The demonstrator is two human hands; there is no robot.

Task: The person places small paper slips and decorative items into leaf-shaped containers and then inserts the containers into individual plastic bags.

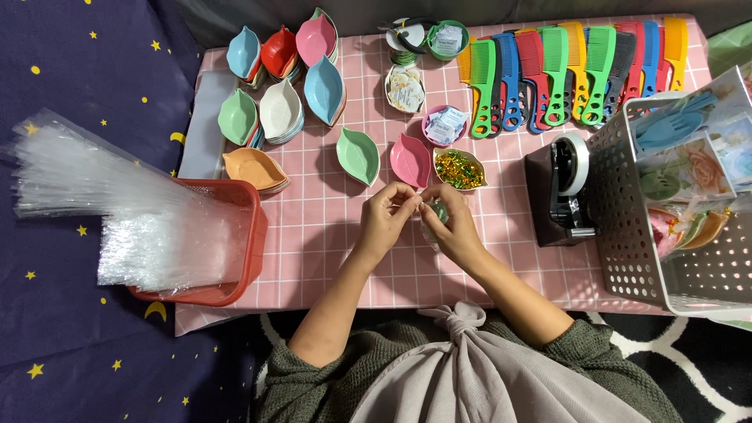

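While pinched between left hand (385, 213) and right hand (450, 223), a small green item (439, 211) in crinkled clear wrap, both grips closed.

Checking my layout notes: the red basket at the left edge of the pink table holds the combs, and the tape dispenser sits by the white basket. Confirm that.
Not quite. The head view shows the red basket holding clear plastic bags; the combs lie along the table's far edge. The tape dispenser does sit by the white basket.
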